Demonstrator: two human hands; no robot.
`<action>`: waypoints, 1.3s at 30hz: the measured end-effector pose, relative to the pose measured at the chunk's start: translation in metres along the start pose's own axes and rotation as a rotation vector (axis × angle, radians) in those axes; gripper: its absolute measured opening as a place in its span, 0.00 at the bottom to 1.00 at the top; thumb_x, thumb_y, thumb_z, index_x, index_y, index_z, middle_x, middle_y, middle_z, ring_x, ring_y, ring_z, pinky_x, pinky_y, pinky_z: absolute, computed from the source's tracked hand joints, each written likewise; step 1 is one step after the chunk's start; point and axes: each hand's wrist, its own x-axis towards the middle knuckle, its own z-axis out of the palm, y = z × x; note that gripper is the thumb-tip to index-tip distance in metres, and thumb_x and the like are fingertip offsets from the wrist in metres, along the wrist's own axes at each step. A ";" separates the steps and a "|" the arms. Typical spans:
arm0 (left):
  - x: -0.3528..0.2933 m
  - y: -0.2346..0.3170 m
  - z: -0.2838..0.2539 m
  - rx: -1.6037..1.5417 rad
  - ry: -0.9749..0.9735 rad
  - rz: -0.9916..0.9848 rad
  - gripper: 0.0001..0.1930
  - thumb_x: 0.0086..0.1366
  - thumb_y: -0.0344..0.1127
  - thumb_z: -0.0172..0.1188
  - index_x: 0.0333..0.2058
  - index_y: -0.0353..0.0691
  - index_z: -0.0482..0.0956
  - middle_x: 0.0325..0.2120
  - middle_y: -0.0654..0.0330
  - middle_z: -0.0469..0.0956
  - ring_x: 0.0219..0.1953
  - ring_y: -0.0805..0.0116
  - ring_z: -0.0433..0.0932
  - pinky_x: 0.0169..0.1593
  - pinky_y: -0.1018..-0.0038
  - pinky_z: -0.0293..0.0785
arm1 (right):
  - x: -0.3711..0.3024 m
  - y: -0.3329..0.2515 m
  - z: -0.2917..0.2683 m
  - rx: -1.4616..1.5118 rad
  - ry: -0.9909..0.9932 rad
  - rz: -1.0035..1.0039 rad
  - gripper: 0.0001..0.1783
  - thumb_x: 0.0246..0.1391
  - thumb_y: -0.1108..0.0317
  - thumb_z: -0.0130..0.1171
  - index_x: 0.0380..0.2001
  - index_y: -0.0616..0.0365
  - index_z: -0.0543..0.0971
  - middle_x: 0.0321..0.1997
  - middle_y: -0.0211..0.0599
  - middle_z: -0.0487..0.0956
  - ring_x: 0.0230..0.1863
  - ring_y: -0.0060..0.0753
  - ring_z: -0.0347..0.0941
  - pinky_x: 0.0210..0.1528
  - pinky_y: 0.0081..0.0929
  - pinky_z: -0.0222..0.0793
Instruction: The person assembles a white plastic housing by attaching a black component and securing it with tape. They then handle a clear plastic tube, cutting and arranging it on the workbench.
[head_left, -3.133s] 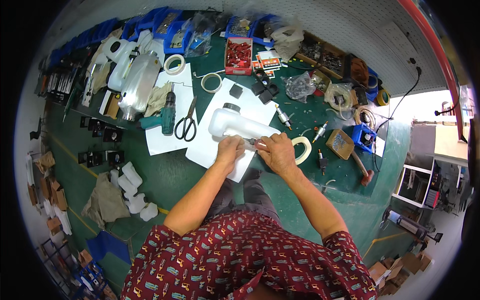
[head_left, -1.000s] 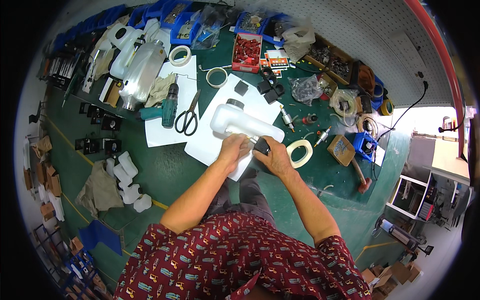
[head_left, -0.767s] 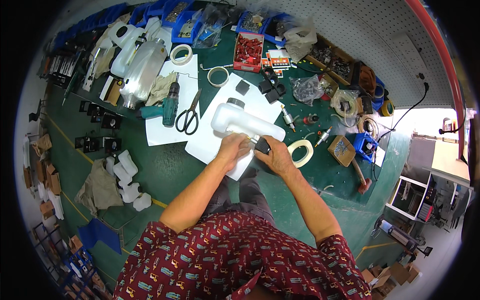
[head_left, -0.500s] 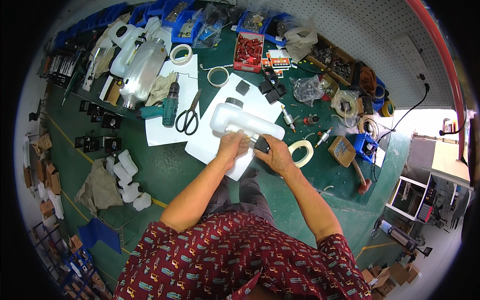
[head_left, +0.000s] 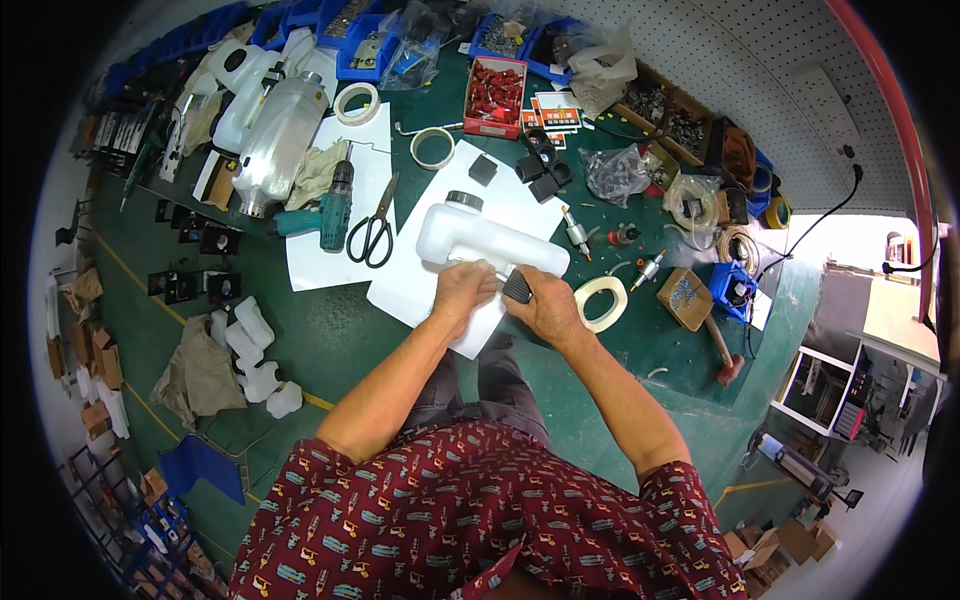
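We see a white plastic bottle (head_left: 490,238) lying on its side on a white paper sheet (head_left: 400,295), near the front edge of the green tabletop (head_left: 655,330), dark screw cap (head_left: 464,200) toward the back. Left hand (head_left: 463,295): fingers curled against the bottle's near side; we can't tell how tight that grip is or what is inside it. Right hand (head_left: 548,305): grip closed around a black ribbed handle (head_left: 516,288) just beside the left. Versus about three seconds ago: that hand had a reddish piece then; we now see a red-and-black tool (head_left: 625,235) lying between two silver cylinders, the left one (head_left: 576,233) and the right one (head_left: 649,269). The dark item near the tabletop's front right has gone from its spot. Versus half a second ago: both hands roughly the same. Scissors (head_left: 371,240) and cordless drill (head_left: 336,215) unmoved, left of the bottle.
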 end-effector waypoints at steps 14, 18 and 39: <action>-0.006 0.008 -0.005 -0.034 0.071 0.003 0.13 0.77 0.39 0.55 0.38 0.33 0.79 0.30 0.60 0.81 0.28 0.75 0.78 0.33 0.78 0.79 | 0.001 -0.005 -0.004 0.096 -0.013 -0.003 0.21 0.49 0.59 0.68 0.43 0.60 0.78 0.38 0.56 0.83 0.43 0.62 0.79 0.46 0.49 0.75; 0.000 0.001 -0.007 -0.015 0.071 0.049 0.14 0.77 0.38 0.55 0.36 0.33 0.79 0.30 0.60 0.80 0.26 0.76 0.76 0.32 0.79 0.77 | 0.003 -0.005 -0.002 0.080 -0.035 0.020 0.21 0.49 0.60 0.68 0.44 0.60 0.78 0.38 0.55 0.82 0.43 0.62 0.79 0.46 0.49 0.75; 0.001 0.005 -0.011 0.049 0.005 0.031 0.11 0.77 0.34 0.54 0.35 0.34 0.76 0.28 0.63 0.77 0.26 0.78 0.75 0.33 0.81 0.78 | 0.009 0.005 0.001 -0.005 -0.094 -0.055 0.30 0.47 0.61 0.72 0.52 0.64 0.79 0.43 0.57 0.83 0.46 0.59 0.81 0.50 0.44 0.77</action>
